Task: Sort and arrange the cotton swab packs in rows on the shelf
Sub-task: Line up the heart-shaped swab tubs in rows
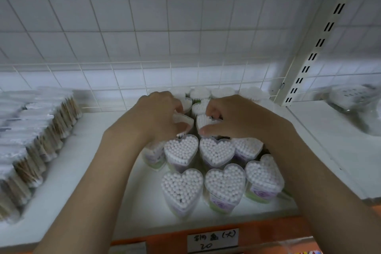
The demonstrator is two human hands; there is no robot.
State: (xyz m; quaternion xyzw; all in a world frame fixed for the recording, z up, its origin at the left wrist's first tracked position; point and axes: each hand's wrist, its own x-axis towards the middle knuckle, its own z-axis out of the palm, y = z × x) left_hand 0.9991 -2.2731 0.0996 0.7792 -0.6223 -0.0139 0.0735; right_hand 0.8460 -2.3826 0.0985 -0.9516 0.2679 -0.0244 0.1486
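Several clear heart-shaped cotton swab packs (182, 188) stand upright in rows on the white shelf (86, 163), swab tips facing up. My left hand (156, 115) curls its fingers around a pack in the middle rows (184, 120). My right hand (233, 117) grips the neighbouring heart pack (204, 121), thumb along its near side. The front row of three packs and the row behind it stand untouched in front of both hands. More packs (201, 93) line up at the back near the wire grid.
Bundles of wooden-stick swabs in plastic bags (31, 136) fill the shelf's left side. A slotted metal upright (309, 57) divides off the right bay, where a bagged item (354, 99) lies. An orange price rail with a handwritten label (212, 240) runs along the front edge.
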